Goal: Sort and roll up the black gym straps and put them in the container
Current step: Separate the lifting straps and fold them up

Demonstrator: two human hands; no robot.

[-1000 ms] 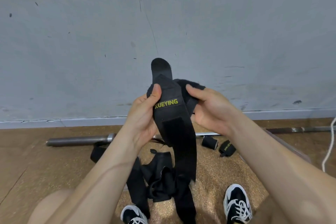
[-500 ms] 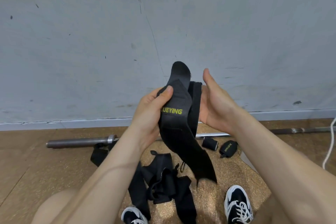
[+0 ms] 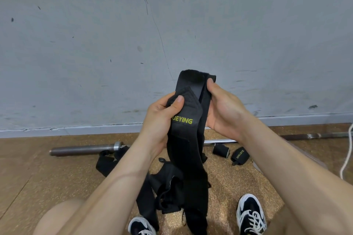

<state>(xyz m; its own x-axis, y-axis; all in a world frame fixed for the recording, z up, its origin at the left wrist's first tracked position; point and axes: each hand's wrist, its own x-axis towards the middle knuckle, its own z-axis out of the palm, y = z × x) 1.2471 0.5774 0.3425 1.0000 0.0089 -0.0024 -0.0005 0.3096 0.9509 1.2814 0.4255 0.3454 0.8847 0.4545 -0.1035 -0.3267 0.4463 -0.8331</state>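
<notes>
Gripping the strap at frame centre from its 9 o'clock side with the left hand, thumb pressed on the front above the yellow lettering. Holding its 3 o'clock edge with the right hand, thumb up along the fold, fingers curled behind. Hanging down over a loose pile at 6 o'clock. At 4 o'clock, on the floor near the barbell: two rolls.

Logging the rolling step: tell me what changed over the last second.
The right hand, flat beside the strap half a second ago, grips its upper edge again; the tail that swung right hangs straight. The left hand keeps pinching at the logo. The floor straps and barbell lie unmoved.
</notes>
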